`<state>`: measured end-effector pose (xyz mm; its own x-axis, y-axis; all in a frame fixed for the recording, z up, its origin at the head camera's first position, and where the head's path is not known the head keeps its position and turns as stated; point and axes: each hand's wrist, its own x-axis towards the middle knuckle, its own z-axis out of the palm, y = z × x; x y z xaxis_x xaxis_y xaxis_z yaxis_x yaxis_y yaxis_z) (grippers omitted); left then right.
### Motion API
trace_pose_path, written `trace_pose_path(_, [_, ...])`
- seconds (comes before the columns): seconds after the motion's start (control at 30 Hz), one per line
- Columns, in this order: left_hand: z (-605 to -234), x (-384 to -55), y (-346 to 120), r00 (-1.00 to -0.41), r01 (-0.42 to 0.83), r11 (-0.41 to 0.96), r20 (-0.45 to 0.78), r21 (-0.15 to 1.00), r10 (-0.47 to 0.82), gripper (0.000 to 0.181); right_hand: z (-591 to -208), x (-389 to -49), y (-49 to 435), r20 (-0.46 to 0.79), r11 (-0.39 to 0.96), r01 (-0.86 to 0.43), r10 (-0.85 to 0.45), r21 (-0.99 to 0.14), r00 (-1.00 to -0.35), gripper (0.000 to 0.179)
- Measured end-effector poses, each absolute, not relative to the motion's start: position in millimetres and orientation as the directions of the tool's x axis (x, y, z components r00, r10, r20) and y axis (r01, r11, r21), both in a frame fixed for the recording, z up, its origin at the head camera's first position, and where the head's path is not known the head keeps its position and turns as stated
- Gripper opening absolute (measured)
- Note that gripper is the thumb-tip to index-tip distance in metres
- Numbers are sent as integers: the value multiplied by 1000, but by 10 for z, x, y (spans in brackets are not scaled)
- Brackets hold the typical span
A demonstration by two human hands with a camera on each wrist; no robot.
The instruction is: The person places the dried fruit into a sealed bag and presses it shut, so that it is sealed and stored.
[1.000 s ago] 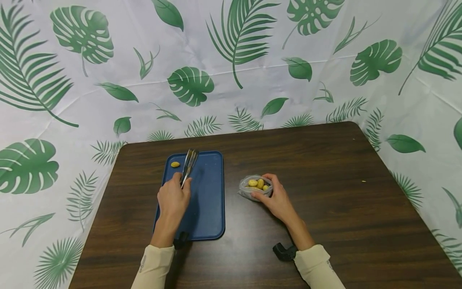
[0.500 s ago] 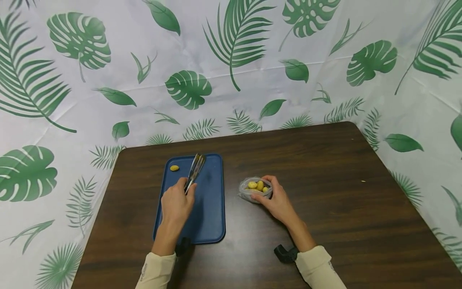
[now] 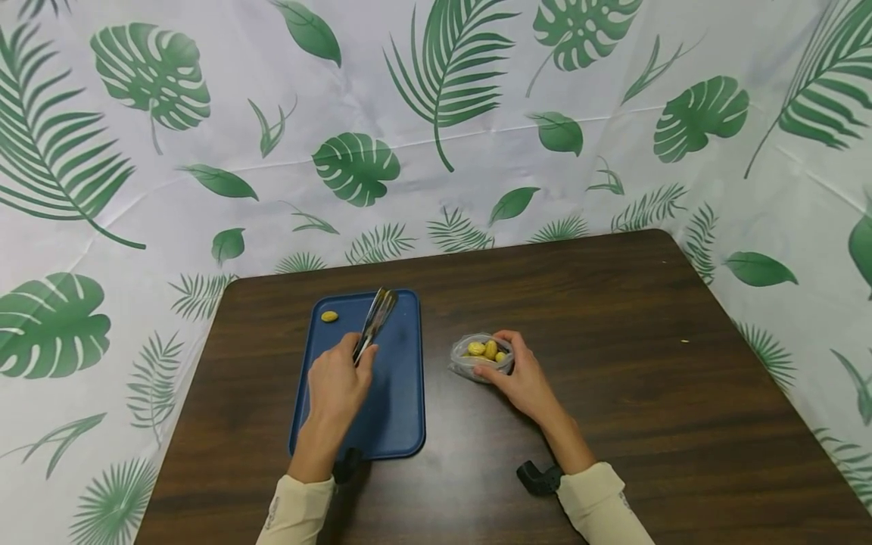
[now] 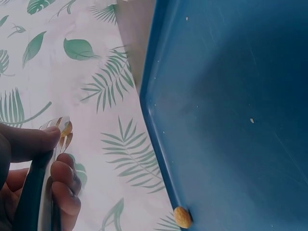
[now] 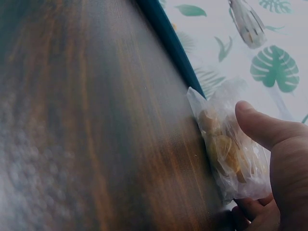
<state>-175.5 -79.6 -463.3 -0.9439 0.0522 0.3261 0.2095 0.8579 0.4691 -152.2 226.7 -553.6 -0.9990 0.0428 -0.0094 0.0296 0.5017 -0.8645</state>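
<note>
My left hand point(image 3: 337, 382) grips metal tongs point(image 3: 385, 304) above the blue tray point(image 3: 398, 424), their tips pointing away from me. The tips catch amber tones in the left wrist view, and I cannot tell whether anything sits between them. One yellow-brown, oval, nut-like piece point(image 3: 330, 316) lies in the tray's far left corner. To the tray's right, my right hand point(image 3: 527, 382) holds a clear plastic bag point(image 3: 470, 371) on the table, thumb on the near side and fingers behind. Several yellow nut-like pieces point(image 3: 491, 349) show through the bag's open mouth.
The dark wood table point(image 3: 613, 318) reaches back to a white cloth with green leaf prints point(image 3: 422, 98). A small yellow crumb point(image 3: 684, 341) lies toward the table's right side. Pale crumbs point(image 4: 251, 120) dot the tray.
My left hand and the tongs have moved a little to the right over the tray. The right hand stays at the bag, and the head view has shifted slightly.
</note>
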Motion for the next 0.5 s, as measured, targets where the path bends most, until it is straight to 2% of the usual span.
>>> trace_pose_path(0.5, [-4594,-1728,-732,-939,257,839,328,480,100,28,-5530,-1529,2278,-17,503,35,41,-864,-999,74])
